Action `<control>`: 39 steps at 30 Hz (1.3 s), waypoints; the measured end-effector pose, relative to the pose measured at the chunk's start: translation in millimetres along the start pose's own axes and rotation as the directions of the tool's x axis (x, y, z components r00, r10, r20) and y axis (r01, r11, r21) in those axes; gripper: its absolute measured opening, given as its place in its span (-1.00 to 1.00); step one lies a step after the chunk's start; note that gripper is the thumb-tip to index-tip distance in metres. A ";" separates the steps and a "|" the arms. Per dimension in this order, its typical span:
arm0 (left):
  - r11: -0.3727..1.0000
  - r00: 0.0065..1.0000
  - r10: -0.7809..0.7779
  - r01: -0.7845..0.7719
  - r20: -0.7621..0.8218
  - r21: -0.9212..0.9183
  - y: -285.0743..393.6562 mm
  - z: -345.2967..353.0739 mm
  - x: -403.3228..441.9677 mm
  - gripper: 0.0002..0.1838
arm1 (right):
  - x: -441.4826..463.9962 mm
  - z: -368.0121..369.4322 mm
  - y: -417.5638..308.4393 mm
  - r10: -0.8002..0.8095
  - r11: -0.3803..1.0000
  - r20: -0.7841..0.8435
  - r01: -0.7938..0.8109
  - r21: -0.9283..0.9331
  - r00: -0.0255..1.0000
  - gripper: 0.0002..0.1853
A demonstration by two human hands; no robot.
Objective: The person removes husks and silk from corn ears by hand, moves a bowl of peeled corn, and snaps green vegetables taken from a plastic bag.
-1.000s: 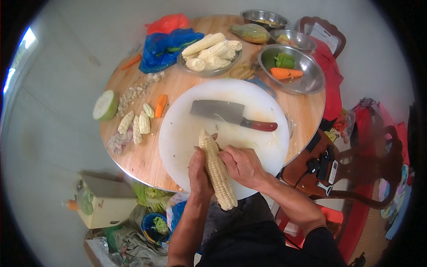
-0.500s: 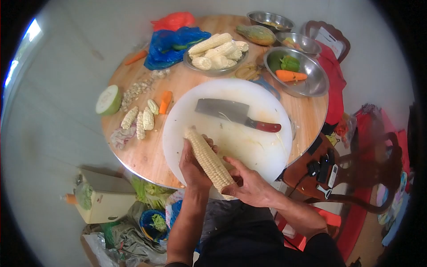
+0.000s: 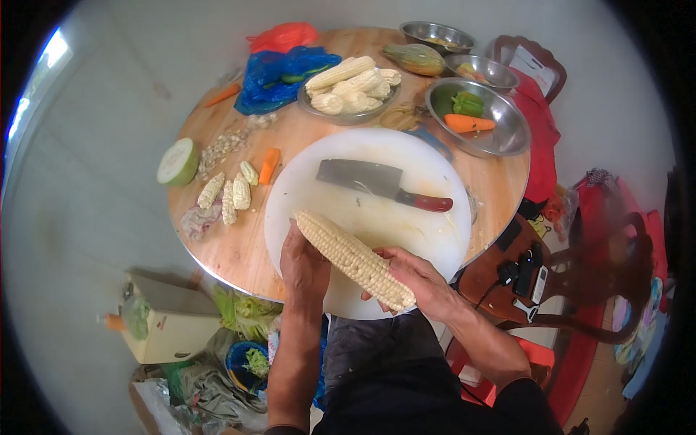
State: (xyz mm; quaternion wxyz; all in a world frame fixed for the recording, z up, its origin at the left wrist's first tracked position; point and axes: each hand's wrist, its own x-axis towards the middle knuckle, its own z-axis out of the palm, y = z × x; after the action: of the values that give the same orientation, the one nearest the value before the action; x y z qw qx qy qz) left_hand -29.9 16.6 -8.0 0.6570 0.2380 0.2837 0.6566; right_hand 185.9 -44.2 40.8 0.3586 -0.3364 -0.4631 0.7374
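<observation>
A long pale ear of corn (image 3: 351, 255) lies slanted across both hands, above the near edge of the round white cutting board (image 3: 435, 243). My left hand (image 3: 304, 262) is wrapped under its upper left end. My right hand (image 3: 417, 281) grips the lower right end, thumb on top and fingers beneath. Farther back on the board rests a cleaver (image 3: 362, 177) with a red handle, its blade to the left. Beyond the board, several peeled ears of corn (image 3: 351, 83) fill a metal bowl (image 3: 308, 109).
Metal bowls stand back right, one with a carrot (image 3: 470, 123) and green pepper (image 3: 467, 104). On the left are small corn pieces (image 3: 241, 191), garlic (image 3: 221, 148), a cut gourd (image 3: 177, 162) and a blue bag (image 3: 279, 76). A chair (image 3: 609, 283) stands right.
The ear of corn has turned from nearly upright to a flatter slant, its lower end swinging right. My right hand has moved from its upper side to grip that end.
</observation>
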 end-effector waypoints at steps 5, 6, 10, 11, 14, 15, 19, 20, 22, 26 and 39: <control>0.984 0.991 -0.124 0.130 0.059 -0.121 -3.9 21.8 -21.5 -0.39 | 3.4 0.4 -1.9 -0.027 0.999 -0.004 0.027 0.042 1.000 -0.43; 0.980 0.972 -0.149 0.170 0.183 -0.107 -7.5 23.9 -24.9 -0.34 | 6.0 -0.9 0.3 -0.026 0.999 -0.002 0.026 0.033 1.000 -0.42; 0.992 0.944 -0.119 0.096 0.307 0.086 -9.9 22.9 -28.6 -0.22 | 10.7 -0.7 11.3 -0.071 0.986 0.056 0.062 0.157 0.996 -0.36; 0.992 0.943 -0.118 0.096 0.312 0.086 -10.4 23.0 -27.4 -0.22 | 8.9 -1.3 10.4 -0.075 0.986 0.053 0.066 0.155 0.996 -0.36; 0.991 0.965 -0.134 0.127 0.226 0.046 -12.3 19.8 -26.2 -0.21 | 4.1 -2.8 10.7 -0.061 0.946 0.065 0.037 0.322 0.996 -0.40; 0.991 0.970 -0.133 0.134 0.203 0.012 -14.5 18.4 -26.8 -0.23 | 3.0 -4.5 12.6 -0.068 0.950 0.072 0.043 0.308 0.995 -0.45; 0.994 0.991 -0.077 0.085 0.111 -0.073 -21.7 14.3 -24.4 -0.27 | -1.4 -9.5 13.4 0.007 0.954 0.038 -0.018 0.299 0.999 -0.55; 0.994 0.991 -0.077 0.086 0.111 -0.073 -22.1 13.5 -23.8 -0.27 | -1.1 -12.1 16.1 0.008 0.954 0.037 -0.018 0.298 0.999 -0.55; 0.997 0.994 -0.016 0.024 0.111 -0.071 -21.4 12.1 -22.6 -0.28 | 0.9 -18.5 23.6 0.094 0.950 -0.024 -0.083 0.300 0.995 -0.61; 0.999 0.992 -0.010 0.017 0.129 -0.051 -19.4 10.4 -23.3 -0.28 | -0.2 -20.8 20.3 0.181 0.971 -0.054 -0.170 0.168 0.982 -0.64; 0.999 0.997 0.029 -0.032 -0.077 -0.043 -17.7 9.9 -19.2 -0.36 | -15.4 -23.0 19.5 -0.112 0.993 -0.217 0.119 0.018 0.970 -0.75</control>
State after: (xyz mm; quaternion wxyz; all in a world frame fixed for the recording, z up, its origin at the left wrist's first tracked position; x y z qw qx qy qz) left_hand -9.8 -2.5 -11.8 0.6408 0.2026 0.2906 0.6811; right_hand 208.6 -53.1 17.4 0.4541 -0.3812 -0.4290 0.6815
